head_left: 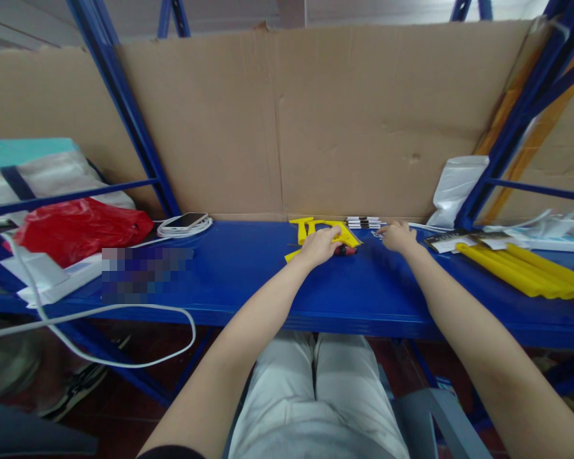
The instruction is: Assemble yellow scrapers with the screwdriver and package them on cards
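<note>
My left hand (321, 247) is closed at several yellow parts (347, 235) near the back of the blue table; what its fingers grip is too small to make out. Just right of it lies a red and black tool (346, 250). My right hand (398, 236) reaches to small shiny pieces (377, 234) by the cardboard wall, its fingertips pressed together over them. Between the hands, against the wall, is a stack of white and black packets (363, 222). Another yellow part (301, 228) stands behind my left hand.
On the blue table (249, 274), long yellow pieces (526, 271) and a white pouch (459, 185) are at the right. A red bag (83, 228), a phone (187, 220) on a coiled white cable and a power strip (71, 280) are at the left.
</note>
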`<state>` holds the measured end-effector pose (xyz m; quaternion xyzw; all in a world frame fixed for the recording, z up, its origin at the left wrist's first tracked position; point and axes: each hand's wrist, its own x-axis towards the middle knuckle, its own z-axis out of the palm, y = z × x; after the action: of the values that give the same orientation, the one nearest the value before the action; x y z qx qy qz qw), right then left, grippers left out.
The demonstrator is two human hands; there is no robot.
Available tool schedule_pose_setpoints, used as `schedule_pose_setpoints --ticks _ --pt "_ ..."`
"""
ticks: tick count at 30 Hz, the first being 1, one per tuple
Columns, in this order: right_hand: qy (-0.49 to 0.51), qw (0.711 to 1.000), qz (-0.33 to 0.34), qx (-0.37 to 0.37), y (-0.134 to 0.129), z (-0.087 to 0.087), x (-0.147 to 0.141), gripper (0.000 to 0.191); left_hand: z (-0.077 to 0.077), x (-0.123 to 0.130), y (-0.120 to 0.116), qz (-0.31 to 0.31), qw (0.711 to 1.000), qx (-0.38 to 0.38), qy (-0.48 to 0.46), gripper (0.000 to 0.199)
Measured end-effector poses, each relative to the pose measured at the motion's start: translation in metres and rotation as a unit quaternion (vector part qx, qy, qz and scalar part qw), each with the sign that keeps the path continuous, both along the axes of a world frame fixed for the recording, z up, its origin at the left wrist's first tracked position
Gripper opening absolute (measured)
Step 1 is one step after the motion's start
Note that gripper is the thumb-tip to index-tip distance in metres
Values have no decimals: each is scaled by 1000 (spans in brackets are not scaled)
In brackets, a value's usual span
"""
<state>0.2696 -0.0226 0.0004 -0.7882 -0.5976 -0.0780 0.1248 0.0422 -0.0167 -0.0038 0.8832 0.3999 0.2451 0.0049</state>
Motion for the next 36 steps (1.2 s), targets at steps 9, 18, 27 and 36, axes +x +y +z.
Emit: schedule_pose_setpoints --ticks 9,18,27,36 --pt "-28 997 0 -74 3 -5 6 51 3 0 -3 20 1000 -3 -1 21" --pt "-30 996 20 -78 11 -14 9 53 2 1 -4 22 1000 -12 0 24" --pt "-21 997 16 -71 15 -19 7 53 2 1 -3 19 1000 -11 3 25" --pt "-12 999 13 -41 19 -17 3 44 3 1 -4 16 1000 -11 -2 25"
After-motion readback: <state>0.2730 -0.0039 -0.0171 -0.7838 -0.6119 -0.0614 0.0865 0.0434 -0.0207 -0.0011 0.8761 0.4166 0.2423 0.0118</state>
